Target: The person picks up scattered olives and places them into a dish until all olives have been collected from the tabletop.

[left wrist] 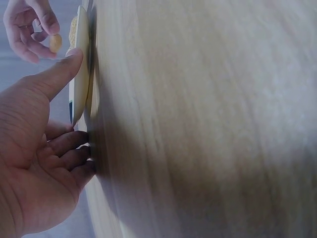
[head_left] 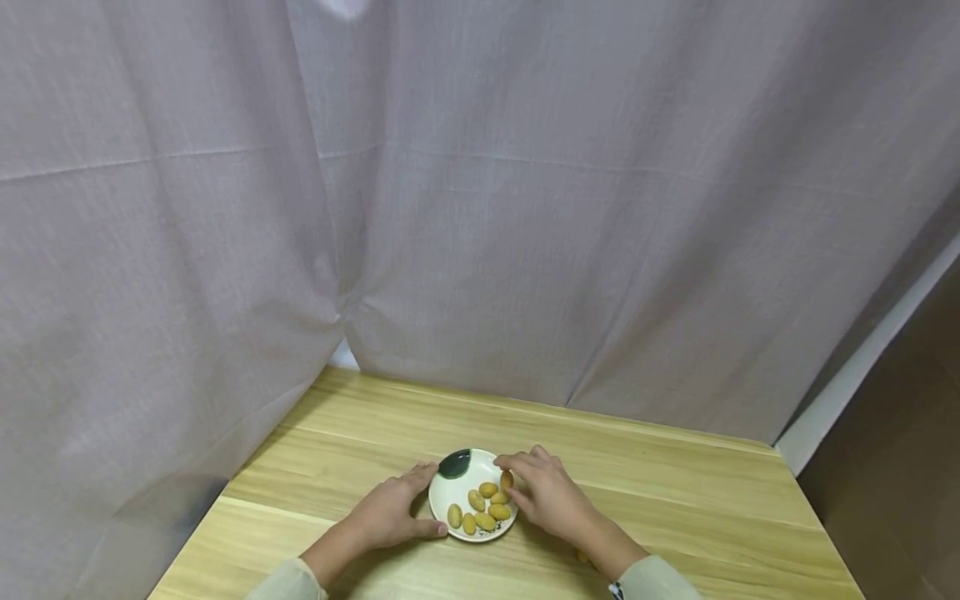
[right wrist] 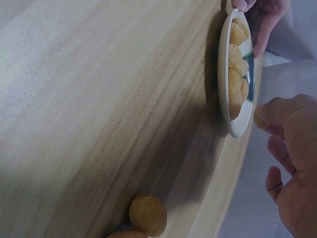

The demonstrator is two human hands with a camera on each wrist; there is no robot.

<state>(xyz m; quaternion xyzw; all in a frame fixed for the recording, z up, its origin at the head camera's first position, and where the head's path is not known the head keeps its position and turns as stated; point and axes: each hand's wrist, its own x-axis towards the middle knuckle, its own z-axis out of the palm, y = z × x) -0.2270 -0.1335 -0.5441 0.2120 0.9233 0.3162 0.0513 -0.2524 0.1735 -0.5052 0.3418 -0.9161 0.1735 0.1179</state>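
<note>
A small white plate (head_left: 480, 468) with a dark green patch lies on the table, holding several small oval yellow-orange fruits (head_left: 485, 522). My left hand (head_left: 386, 510) grips the plate's left edge, its thumb on the near rim (left wrist: 75, 53) and its fingers around the far side. Over the plate's right side, my right hand (head_left: 551, 496) pinches one small oval fruit (head_left: 507, 480) between thumb and fingertips. In the left wrist view that fruit (left wrist: 55, 43) shows just above the others; in the right wrist view the fingers (right wrist: 282, 111) hide most of it.
Loose fruits (right wrist: 148, 214) lie on the wooden table (head_left: 675, 475) near my right wrist, mostly hidden by the forearm in the head view. Grey curtains (head_left: 525, 208) hang behind the table and along its left. A brown surface (head_left: 900, 433) stands at the right.
</note>
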